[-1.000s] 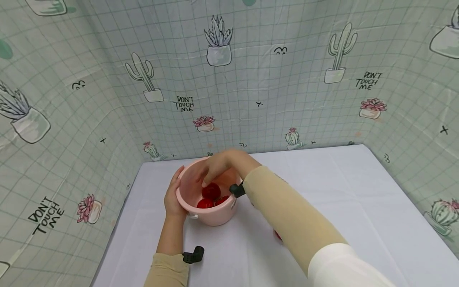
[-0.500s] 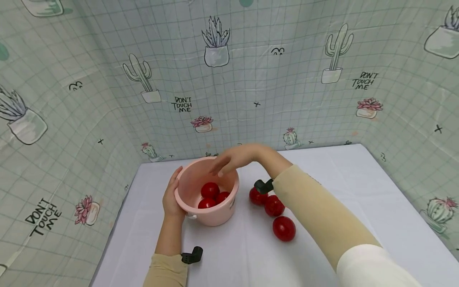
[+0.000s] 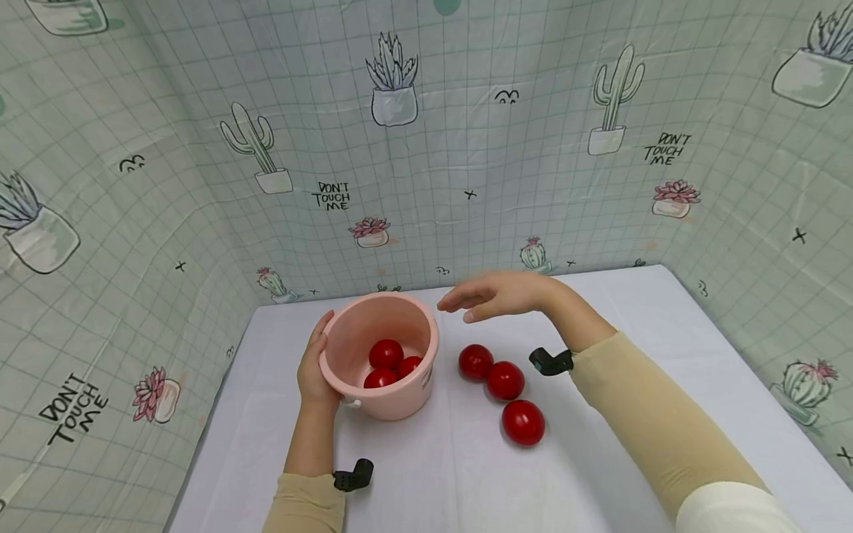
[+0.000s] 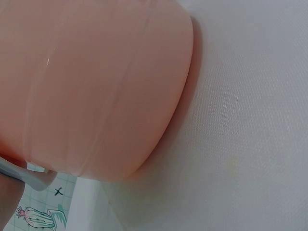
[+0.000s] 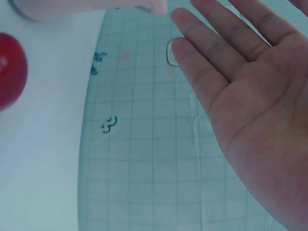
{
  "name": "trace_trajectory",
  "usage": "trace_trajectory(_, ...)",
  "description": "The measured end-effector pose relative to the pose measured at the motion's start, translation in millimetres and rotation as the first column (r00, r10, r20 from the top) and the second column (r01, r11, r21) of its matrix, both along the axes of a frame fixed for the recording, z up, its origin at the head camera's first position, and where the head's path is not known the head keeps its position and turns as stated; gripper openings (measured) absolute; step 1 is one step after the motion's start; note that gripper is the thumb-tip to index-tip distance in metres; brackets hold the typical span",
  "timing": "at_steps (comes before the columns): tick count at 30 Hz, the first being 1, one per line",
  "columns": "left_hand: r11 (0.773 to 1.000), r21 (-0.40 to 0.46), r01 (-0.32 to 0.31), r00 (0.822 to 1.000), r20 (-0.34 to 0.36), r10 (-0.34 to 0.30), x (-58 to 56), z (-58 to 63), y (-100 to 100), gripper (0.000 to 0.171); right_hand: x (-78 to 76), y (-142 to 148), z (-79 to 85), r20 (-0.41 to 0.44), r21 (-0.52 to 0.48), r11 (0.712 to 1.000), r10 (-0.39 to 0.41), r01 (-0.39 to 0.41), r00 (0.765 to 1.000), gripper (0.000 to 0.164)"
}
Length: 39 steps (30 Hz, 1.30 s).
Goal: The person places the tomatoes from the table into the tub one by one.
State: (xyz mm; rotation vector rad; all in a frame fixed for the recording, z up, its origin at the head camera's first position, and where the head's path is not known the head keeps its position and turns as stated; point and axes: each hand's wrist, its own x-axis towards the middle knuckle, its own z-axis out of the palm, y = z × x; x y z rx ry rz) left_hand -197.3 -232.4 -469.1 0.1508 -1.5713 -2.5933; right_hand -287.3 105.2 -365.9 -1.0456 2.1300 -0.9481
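Observation:
A pink bucket [image 3: 393,403] stands on the table, its mouth tilted toward the head camera. Inside lie a few glossy red balls [image 3: 386,354], smooth and round. My left hand [image 3: 315,374] holds the bucket at its left side, by the rim; its thumb is mostly hidden. The left wrist view is filled by the bucket's wall [image 4: 96,91] and part of a white handle [image 4: 36,179]. To the right of the bucket, my right hand [image 3: 509,294] hovers with fingers extended and palm bare. Below it, three more red balls [image 3: 505,381] form a slanting row on the table.
A white cloth [image 3: 600,355] covers the table. Behind and at both sides rises a pale green gridded curtain [image 3: 466,148] printed with cacti. Each wrist carries a small black camera [image 3: 552,362].
My right hand has come up out of the bucket with nothing in it and moved right, past the rim. The balls on the table are now uncovered. My left hand stays on the bucket.

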Motion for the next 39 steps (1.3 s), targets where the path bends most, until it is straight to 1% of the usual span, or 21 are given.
trace_trajectory(5,1.0,-0.004,0.007,1.0,-0.012,-0.007,0.3,-0.4,-1,0.049,13.2,26,-13.4,0.013,-0.029,0.998,-0.054,0.055,0.998,0.049)
trace_trajectory(9,1.0,-0.009,0.006,1.0,-0.015,-0.006,-0.2,-1.2,0,0.049,28.6,44,-23.8,-0.017,-0.039,0.994,-0.101,0.1,0.995,0.053)
trace_trajectory(14,1.0,-0.016,-0.002,1.0,-0.004,0.002,-0.6,-1.9,-1,0.049,50.5,63,-45.8,-0.062,-0.041,0.986,-0.164,0.161,0.985,0.055)
trace_trajectory(17,1.0,-0.02,0.0,1.0,-0.004,0.0,-0.6,-1.9,-1,0.049,68.3,74,-64.4,-0.084,-0.061,0.974,-0.222,0.217,0.972,0.057)
trace_trajectory(20,1.0,-0.019,0.005,1.0,-0.008,-0.005,-0.4,-1.4,-1,0.049,88.8,82,-86.3,-0.138,-0.083,0.957,-0.288,0.279,0.948,0.061)
trace_trajectory(21,1.0,-0.014,0.007,1.0,-0.01,-0.007,-0.3,-1.2,-1,0.049,96.3,83,-93.7,-0.141,-0.097,0.945,-0.323,0.312,0.936,0.063)
trace_trajectory(23,1.0,-0.005,0.01,1.0,-0.008,-0.01,-0.2,-0.7,0,0.049,111.8,85,-107.3,-0.172,-0.106,0.92,-0.391,0.377,0.904,0.067)
trace_trajectory(24,1.0,0.0,0.013,1.0,-0.007,-0.013,-0.2,-0.4,0,0.049,119.6,85,-114.0,-0.178,-0.112,0.904,-0.426,0.412,0.887,0.069)
trace_trajectory(27,1.0,0.008,0.007,1.0,0.004,-0.007,0.2,1.0,1,0.048,142.1,81,-131.2,-0.146,-0.11,0.843,-0.538,0.527,0.83,0.079)
trace_trajectory(28,1.0,0.003,0.003,1.0,0.01,-0.003,0.2,1.4,2,0.048,148.7,79,-136.6,-0.139,-0.099,0.826,-0.563,0.554,0.815,0.082)
trace_trajectory(29,1.0,-0.001,0.001,1.0,0.013,-0.001,0.4,1.9,2,0.048,154.7,78,-141.4,-0.122,-0.098,0.813,-0.582,0.573,0.804,0.085)
trace_trajectory(31,1.0,-0.011,-0.009,1.0,0.017,0.01,0.4,2.5,2,0.047,163.8,74,-149.8,-0.084,-0.102,0.794,-0.608,0.6,0.79,0.092)
trace_trajectory(33,1.0,-0.025,-0.016,1.0,0.02,0.017,0.5,2.8,2,0.047,169.6,71,-156.3,-0.067,-0.113,0.783,-0.621,0.612,0.781,0.097)
trace_trajectory(37,0.999,-0.03,-0.027,0.999,0.024,0.028,0.7,2.1,2,0.046,174.0,67,-164.5,-0.044,-0.131,0.765,-0.64,0.63,0.767,0.103)
trace_trajectory(39,0.999,-0.024,-0.028,0.999,0.025,0.028,1.1,1.6,2,0.045,174.6,66,-167.7,-0.037,-0.13,0.761,-0.644,0.636,0.764,0.104)
